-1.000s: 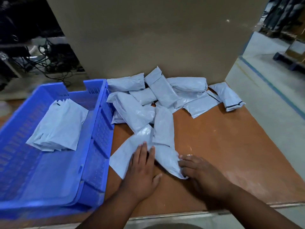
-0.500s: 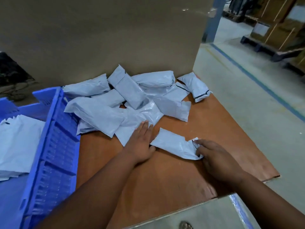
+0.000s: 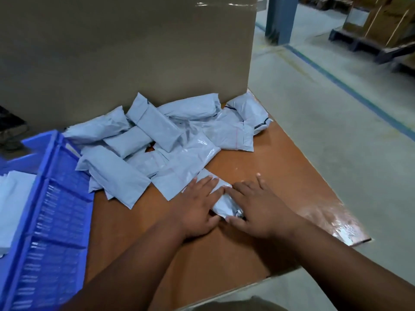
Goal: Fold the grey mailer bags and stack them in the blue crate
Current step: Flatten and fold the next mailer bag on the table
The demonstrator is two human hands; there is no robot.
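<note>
Left hand (image 3: pixel 197 206) and right hand (image 3: pixel 258 207) flat, fingers straight, pressing down side by side.

right hand (image 3: pixel 258 207): moved in beside left hand (image 3: pixel 197 205) | mailer bag (image 3: pixel 221 202): now folded smaller, pressed under both

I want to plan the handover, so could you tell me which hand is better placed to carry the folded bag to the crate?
Left, probably. The left hand lies on the bag on the side nearer the crate; the right hand would have to cross over it.

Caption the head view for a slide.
Both hands press a grey mailer bag flat beside the blue crate.
</note>
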